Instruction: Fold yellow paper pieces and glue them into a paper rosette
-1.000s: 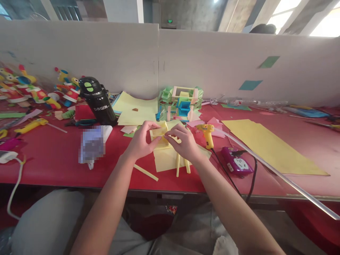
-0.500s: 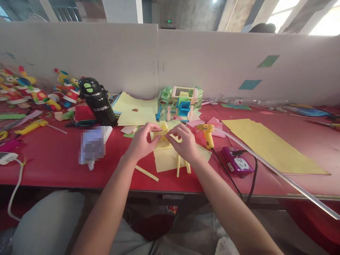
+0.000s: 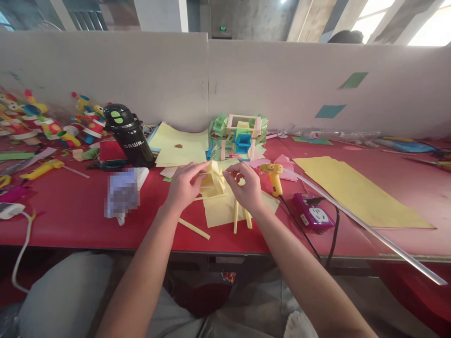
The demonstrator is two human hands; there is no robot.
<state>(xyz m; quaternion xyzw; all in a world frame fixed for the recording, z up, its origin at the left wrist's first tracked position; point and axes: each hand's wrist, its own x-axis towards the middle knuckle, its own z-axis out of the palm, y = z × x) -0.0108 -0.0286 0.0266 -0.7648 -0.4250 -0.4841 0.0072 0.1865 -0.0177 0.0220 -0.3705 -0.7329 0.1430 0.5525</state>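
Note:
My left hand [image 3: 185,185] grips a small folded yellow paper model [image 3: 214,180] from its left side, with thumb and fingers closed on its edge. Close at the model's right edge, my right hand [image 3: 244,185] has its thumb and fingers curled together in a pinch; what lies between its fingertips is too small to make out. Beneath the hands is a pale yellow paper sheet [image 3: 220,213]. Several yellow paper strips lie about, among them a strip [image 3: 193,228] left of the sheet and a pair of strips [image 3: 236,218] under my right wrist.
A yellow glue gun [image 3: 275,176] with a long clear glue stick [image 3: 380,239] lies to the right, beside a purple power socket [image 3: 313,213]. Large yellow sheets [image 3: 359,192] are farther right. Behind stands a paper-and-stick model [image 3: 243,136]; a black bottle [image 3: 130,138] is at left.
The yellow paper model has turned between my hands, so its folded side now shows more. My right hand has drawn slightly right and my left hand slightly left.

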